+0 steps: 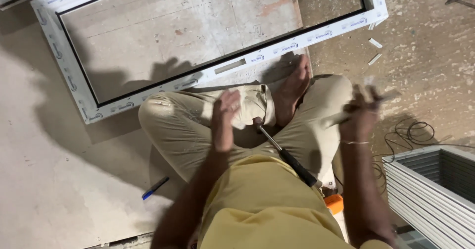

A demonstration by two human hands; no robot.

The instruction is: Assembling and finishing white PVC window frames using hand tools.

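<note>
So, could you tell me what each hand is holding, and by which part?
The right hand grips a white strip near its upper end, though blur hides the exact hold. The left hand holds nothing; the hammer lies on the lap.

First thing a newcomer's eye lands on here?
Probably the big white window frame, lying flat on the board floor at the top. Below it, a hammer rests across the seated person's lap, between the empty, blurred left hand and the right hand, which grips a thin whitish strip.
</note>
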